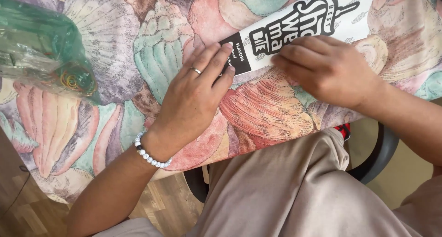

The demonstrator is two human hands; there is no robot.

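Both hands press flat: left hand [195, 96], fingers together, pins the paper sleeve's [294, 27] dark end; right hand [324, 69], fingers curled, flattens its lower edge against the shell-print tablecloth [115, 57]; creasing seems underway, needing steady pressure.

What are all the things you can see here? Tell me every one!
paper sleeve: 1, white and black with printing, top middle on the cloth, under both hands
tablecloth: 1, pastel seashell pattern, covering the table
plastic bag: 1, clear green, top left, rubber bands inside
chair: 1, dark, lower right, partly hidden
floor: wooden, bottom
ring: 1, silver, on left hand
bracelet: 1, white beads, left wrist
trousers: beige, the person's lap
left hand: flat, fingers on the sleeve's black end
right hand: pressing on the sleeve
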